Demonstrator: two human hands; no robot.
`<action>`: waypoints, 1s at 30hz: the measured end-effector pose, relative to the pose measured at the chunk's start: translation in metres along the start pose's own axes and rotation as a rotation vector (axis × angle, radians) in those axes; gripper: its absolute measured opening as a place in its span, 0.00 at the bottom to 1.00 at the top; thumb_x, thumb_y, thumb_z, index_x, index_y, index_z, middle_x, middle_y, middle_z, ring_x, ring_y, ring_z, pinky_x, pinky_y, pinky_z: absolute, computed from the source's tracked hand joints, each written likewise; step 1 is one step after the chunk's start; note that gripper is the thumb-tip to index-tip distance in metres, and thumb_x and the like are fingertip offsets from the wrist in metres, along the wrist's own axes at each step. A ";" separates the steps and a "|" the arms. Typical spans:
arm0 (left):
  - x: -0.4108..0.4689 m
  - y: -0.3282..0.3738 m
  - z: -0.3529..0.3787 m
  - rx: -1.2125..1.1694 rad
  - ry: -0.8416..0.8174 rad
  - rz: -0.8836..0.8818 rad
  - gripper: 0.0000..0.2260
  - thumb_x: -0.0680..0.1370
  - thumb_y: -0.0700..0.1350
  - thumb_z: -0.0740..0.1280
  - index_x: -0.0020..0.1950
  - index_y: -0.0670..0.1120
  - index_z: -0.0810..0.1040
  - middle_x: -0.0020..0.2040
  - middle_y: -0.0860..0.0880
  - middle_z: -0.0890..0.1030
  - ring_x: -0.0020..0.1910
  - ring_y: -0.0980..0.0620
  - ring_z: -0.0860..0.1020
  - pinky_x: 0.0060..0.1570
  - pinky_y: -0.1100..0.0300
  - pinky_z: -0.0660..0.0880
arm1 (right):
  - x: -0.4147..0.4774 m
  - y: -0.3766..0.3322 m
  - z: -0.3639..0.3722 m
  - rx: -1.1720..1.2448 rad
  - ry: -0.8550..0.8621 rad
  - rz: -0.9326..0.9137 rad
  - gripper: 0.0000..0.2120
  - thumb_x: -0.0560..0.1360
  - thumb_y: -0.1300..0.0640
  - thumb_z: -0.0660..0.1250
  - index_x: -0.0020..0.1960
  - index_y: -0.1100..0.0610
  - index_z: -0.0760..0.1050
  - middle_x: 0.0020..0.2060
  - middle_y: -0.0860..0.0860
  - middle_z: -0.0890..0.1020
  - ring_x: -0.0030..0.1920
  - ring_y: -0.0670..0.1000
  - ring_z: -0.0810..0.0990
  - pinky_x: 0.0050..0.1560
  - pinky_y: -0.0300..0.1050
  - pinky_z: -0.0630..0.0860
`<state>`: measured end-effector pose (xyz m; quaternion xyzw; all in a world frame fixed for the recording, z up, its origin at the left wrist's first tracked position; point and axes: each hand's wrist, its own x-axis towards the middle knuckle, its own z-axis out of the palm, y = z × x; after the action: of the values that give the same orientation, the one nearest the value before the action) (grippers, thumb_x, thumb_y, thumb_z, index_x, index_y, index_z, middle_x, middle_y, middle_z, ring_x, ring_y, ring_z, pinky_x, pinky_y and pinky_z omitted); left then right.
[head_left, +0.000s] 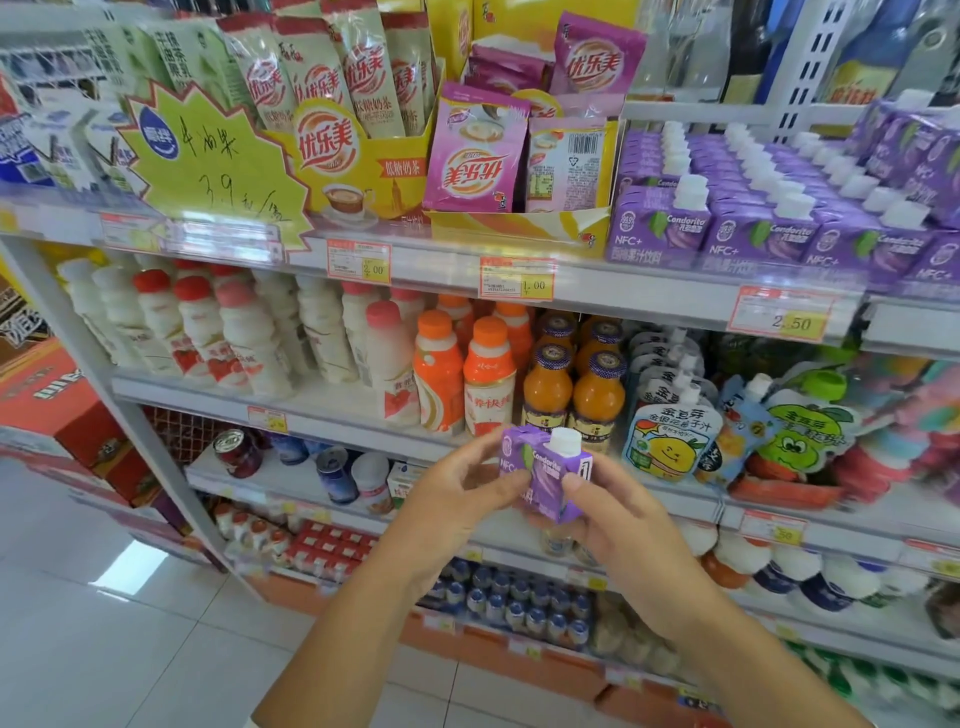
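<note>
Open floor lies left; orange bottles and pouches crowd the shelf just behind the carton

Purple juice cartons and milk-tea sachets line the top shelf; white drink bottles and orange juice bottles stand below.

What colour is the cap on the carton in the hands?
White, on a purple carton; the cap shows best in the head view.

White tiled floor beneath grey shop shelving.
</note>
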<state>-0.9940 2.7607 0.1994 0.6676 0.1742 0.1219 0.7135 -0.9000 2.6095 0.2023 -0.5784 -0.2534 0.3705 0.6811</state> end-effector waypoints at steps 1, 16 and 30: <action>-0.001 0.001 0.000 -0.015 -0.024 -0.001 0.17 0.77 0.43 0.69 0.66 0.49 0.77 0.59 0.52 0.83 0.59 0.52 0.80 0.60 0.57 0.77 | 0.000 0.001 0.000 0.024 -0.008 0.011 0.19 0.75 0.51 0.68 0.65 0.52 0.75 0.57 0.51 0.83 0.57 0.54 0.82 0.57 0.49 0.77; 0.000 -0.002 -0.005 0.007 -0.016 -0.010 0.17 0.71 0.42 0.74 0.60 0.50 0.81 0.55 0.52 0.85 0.57 0.55 0.81 0.54 0.62 0.77 | 0.003 0.003 -0.025 -0.145 0.041 -0.006 0.20 0.71 0.56 0.69 0.63 0.53 0.75 0.53 0.51 0.84 0.52 0.53 0.83 0.49 0.48 0.81; 0.003 0.004 0.003 0.200 -0.003 0.123 0.16 0.73 0.49 0.70 0.59 0.59 0.78 0.55 0.60 0.84 0.57 0.60 0.80 0.57 0.61 0.76 | -0.004 -0.015 -0.038 -0.488 0.058 -0.098 0.19 0.68 0.47 0.69 0.59 0.43 0.75 0.48 0.41 0.83 0.50 0.44 0.81 0.49 0.41 0.80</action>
<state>-0.9900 2.7590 0.2033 0.7451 0.1433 0.1465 0.6347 -0.8696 2.5831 0.2100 -0.7231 -0.3437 0.2482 0.5453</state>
